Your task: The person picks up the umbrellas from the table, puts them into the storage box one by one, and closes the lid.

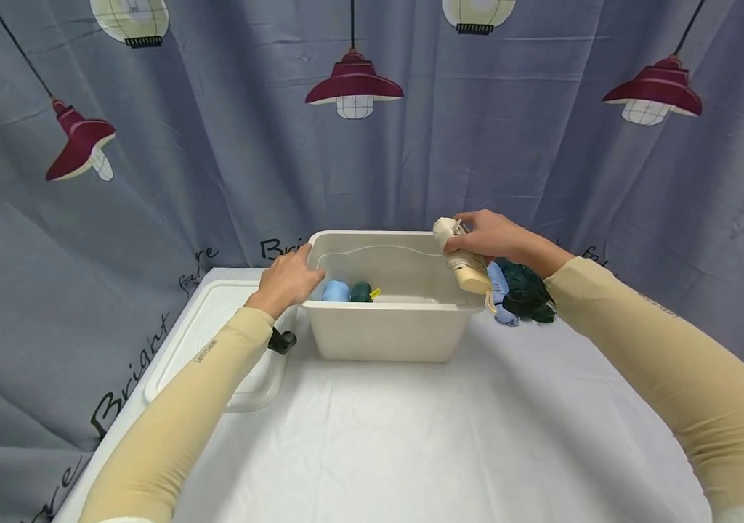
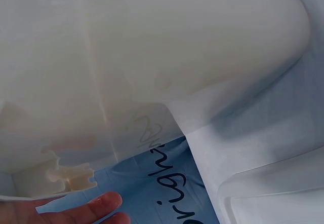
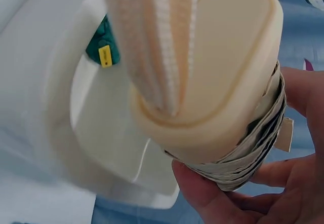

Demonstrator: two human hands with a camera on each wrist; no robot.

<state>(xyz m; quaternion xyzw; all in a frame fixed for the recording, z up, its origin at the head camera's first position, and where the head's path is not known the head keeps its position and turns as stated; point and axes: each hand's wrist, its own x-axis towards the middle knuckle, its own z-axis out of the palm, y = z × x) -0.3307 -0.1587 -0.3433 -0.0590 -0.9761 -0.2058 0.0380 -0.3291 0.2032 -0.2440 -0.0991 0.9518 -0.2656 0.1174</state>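
Note:
A cream oblong object [image 1: 470, 274] with a flat rounded end is wound round its middle with thin bands. My right hand [image 1: 491, 234] grips it above the right end of a white plastic bin [image 1: 381, 330]. In the right wrist view, a ribbed cream strap [image 3: 157, 41] hangs before its end [image 3: 238, 51], and my fingers [image 3: 207, 193] press the wrapped part. My left hand [image 1: 285, 282] holds the bin's rim at the left. Inside the bin lie a light blue bundle [image 1: 336, 291] and a dark green one [image 1: 361, 292] with a yellow tag.
Right of the bin, a light blue bundle [image 1: 499, 290] and a dark green bundle [image 1: 526, 292] lie on the white-covered table [image 1: 398, 436]. A white lid [image 1: 215, 312] lies flat at the left, partly under my left arm. A grey-blue curtain [image 1: 248, 145] hangs behind.

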